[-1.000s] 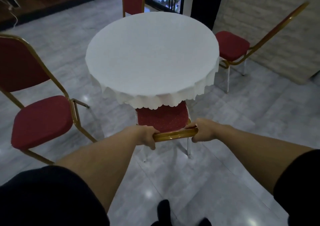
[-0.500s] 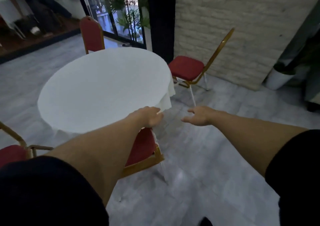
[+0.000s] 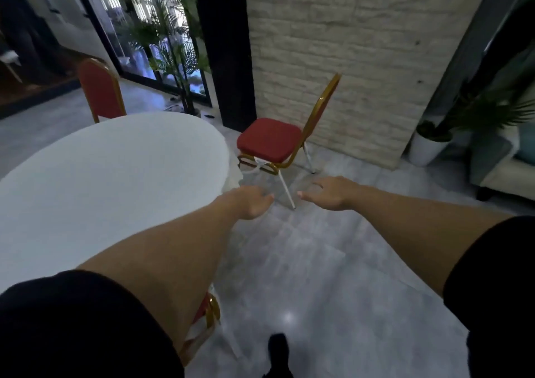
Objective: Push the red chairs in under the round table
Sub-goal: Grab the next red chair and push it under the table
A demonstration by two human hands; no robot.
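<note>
Hands extended over grey tiled floor [image 3: 304,261]: left hand [image 3: 250,202] and right hand [image 3: 330,192], each grip apart and empty. Red-cushioned, gold-framed chair [image 3: 269,141] stands far right of white-clothed round desk [image 3: 110,175], well apart from both hands.

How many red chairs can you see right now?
3. One chair stands clear of the round table by the stone wall; one chair back shows behind the table's far edge; one is mostly hidden under the near edge, beneath the left arm. More may be out of frame.
</note>
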